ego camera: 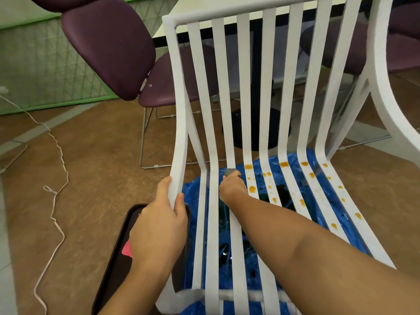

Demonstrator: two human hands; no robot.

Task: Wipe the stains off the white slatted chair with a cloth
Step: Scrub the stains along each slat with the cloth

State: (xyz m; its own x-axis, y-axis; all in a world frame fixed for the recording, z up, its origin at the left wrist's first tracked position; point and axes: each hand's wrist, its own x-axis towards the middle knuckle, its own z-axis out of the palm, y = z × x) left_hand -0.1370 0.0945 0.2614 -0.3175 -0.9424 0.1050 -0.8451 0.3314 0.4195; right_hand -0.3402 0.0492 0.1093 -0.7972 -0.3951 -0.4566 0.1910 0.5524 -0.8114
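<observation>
The white slatted chair (218,92) stands right in front of me, its back rising and its seat curving toward me. Orange stains (284,164) dot the right-hand seat slats near the bend. My left hand (159,223) grips the chair's left edge rail, thumb on top. My right hand (231,185) holds a small grey cloth (229,172) against a middle slat at the seat bend, just left of the stains; most of the cloth is hidden in my fingers.
Blue plastic sheeting (306,162) lies under the seat. A dark tray (118,253) with something pink sits on the brown floor at lower left. Purple chairs (109,44) and a white table (204,10) stand behind. A white cord (56,185) trails across the floor.
</observation>
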